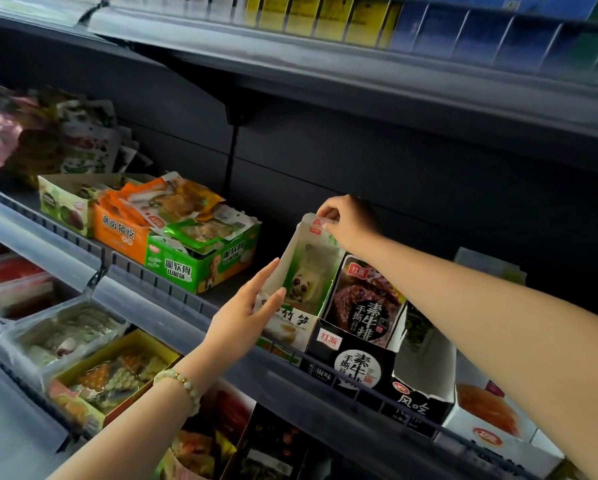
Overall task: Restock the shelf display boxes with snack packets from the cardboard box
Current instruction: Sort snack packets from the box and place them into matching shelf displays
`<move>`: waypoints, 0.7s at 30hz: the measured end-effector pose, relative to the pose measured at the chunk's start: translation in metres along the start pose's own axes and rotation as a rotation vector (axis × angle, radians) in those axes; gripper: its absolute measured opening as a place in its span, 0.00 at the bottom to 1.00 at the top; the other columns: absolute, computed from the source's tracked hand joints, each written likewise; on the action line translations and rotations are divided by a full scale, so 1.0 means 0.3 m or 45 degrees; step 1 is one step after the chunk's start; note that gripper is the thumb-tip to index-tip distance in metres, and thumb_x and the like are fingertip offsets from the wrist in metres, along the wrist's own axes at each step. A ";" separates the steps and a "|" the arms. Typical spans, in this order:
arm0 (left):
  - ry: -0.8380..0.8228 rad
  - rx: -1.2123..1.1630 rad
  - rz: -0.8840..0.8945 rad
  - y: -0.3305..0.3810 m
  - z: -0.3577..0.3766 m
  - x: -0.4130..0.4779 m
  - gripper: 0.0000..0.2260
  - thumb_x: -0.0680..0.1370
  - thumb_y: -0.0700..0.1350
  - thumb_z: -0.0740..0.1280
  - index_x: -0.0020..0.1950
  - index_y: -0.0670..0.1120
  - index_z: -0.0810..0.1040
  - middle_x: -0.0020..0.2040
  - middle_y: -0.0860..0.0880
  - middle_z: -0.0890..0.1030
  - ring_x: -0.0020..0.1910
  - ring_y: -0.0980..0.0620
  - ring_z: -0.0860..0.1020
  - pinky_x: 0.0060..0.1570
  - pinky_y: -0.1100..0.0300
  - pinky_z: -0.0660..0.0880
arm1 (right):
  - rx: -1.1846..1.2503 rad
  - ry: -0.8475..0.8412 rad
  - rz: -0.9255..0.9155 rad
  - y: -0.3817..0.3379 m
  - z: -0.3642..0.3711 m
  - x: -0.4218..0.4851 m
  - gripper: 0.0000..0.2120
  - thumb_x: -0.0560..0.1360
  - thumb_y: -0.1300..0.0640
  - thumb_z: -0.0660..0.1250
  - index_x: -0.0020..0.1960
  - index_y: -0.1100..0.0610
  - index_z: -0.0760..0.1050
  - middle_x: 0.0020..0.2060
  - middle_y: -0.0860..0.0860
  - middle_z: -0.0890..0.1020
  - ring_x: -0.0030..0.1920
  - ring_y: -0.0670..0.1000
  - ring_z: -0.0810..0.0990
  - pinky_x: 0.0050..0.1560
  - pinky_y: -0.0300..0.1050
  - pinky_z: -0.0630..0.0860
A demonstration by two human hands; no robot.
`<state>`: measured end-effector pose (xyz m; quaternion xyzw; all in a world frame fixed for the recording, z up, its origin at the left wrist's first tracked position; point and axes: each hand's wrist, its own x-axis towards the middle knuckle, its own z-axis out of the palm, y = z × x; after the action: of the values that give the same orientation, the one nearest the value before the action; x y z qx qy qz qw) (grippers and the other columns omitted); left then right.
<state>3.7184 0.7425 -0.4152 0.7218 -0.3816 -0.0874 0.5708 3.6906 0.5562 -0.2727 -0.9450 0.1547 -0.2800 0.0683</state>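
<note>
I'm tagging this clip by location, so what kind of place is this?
Probably a grocery or convenience store: tiered shelves with price-tag rails, and open display boxes of snack packets, like the green box and the white display box.

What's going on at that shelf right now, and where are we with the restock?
A person is working at the white display box on the shelf. The left hand grips its left wall near the front, steadying it. The right hand pinches the top edge of a panda packet standing inside it. The black display box beside it holds dark packets. The cardboard supply box is out of view.
</note>
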 end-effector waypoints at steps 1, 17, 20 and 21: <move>0.001 -0.006 -0.004 0.000 0.001 0.000 0.27 0.72 0.67 0.55 0.69 0.75 0.52 0.66 0.57 0.74 0.55 0.58 0.78 0.56 0.48 0.77 | 0.007 0.000 0.003 0.006 0.006 -0.002 0.06 0.76 0.62 0.68 0.51 0.55 0.80 0.47 0.48 0.83 0.48 0.48 0.80 0.48 0.43 0.79; 0.150 0.238 -0.088 0.203 -0.027 -0.102 0.30 0.79 0.58 0.59 0.78 0.49 0.56 0.75 0.47 0.63 0.74 0.48 0.61 0.71 0.50 0.61 | 0.000 -0.393 -0.103 0.065 -0.354 -0.471 0.27 0.78 0.50 0.65 0.75 0.47 0.61 0.75 0.44 0.60 0.74 0.46 0.61 0.71 0.40 0.57; 0.108 0.298 0.034 0.290 0.047 -0.243 0.28 0.79 0.57 0.59 0.77 0.49 0.58 0.74 0.49 0.64 0.73 0.51 0.59 0.70 0.53 0.59 | -0.048 -0.468 -0.045 0.130 -0.445 -0.692 0.25 0.79 0.47 0.62 0.74 0.42 0.60 0.75 0.39 0.57 0.73 0.41 0.57 0.72 0.40 0.55; 0.064 0.319 0.068 0.310 0.082 -0.300 0.28 0.79 0.57 0.59 0.77 0.49 0.59 0.74 0.50 0.65 0.73 0.52 0.59 0.70 0.55 0.59 | -0.061 -0.488 -0.015 0.151 -0.467 -0.772 0.25 0.79 0.46 0.62 0.73 0.40 0.59 0.75 0.38 0.56 0.73 0.40 0.56 0.73 0.40 0.55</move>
<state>3.6003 0.7772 -0.3682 0.7790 -0.3942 -0.0058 0.4875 3.4177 0.5840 -0.2833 -0.9832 0.1401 -0.0914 0.0724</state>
